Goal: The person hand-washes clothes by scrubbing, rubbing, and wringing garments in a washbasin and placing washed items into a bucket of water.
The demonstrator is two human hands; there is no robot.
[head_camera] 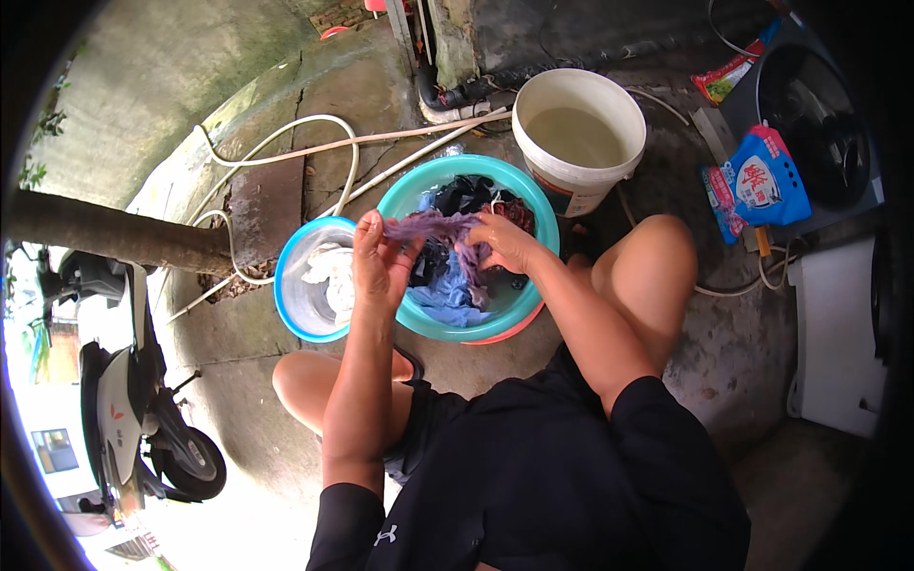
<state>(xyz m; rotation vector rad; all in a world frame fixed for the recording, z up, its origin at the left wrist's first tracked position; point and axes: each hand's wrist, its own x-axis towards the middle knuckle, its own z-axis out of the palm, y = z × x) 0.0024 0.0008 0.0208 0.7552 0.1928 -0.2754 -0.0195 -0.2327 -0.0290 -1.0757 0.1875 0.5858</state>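
Observation:
A wet purple cloth (pixel 435 225) is stretched between my hands above a turquoise plastic basin (pixel 471 332). My left hand (pixel 382 257) pinches one end between thumb and fingers at the basin's left rim. Over the basin's middle, my right hand (pixel 505 243) grips the other part, and the rest hangs down onto the laundry. Inside the basin lie a light blue garment (pixel 451 289), black clothes (pixel 464 194) and a dark red patterned cloth (pixel 515 213). To the left, a blue-rimmed basin (pixel 284 300) holds white cloth (pixel 337 275).
A white bucket of water (pixel 580 163) stands behind the turquoise basin. Hoses (pixel 300 148) loop over the concrete at the back left, near a tree trunk (pixel 114 232). A blue detergent bag (pixel 767 187) lies at the right. A scooter (pixel 136 400) stands far left.

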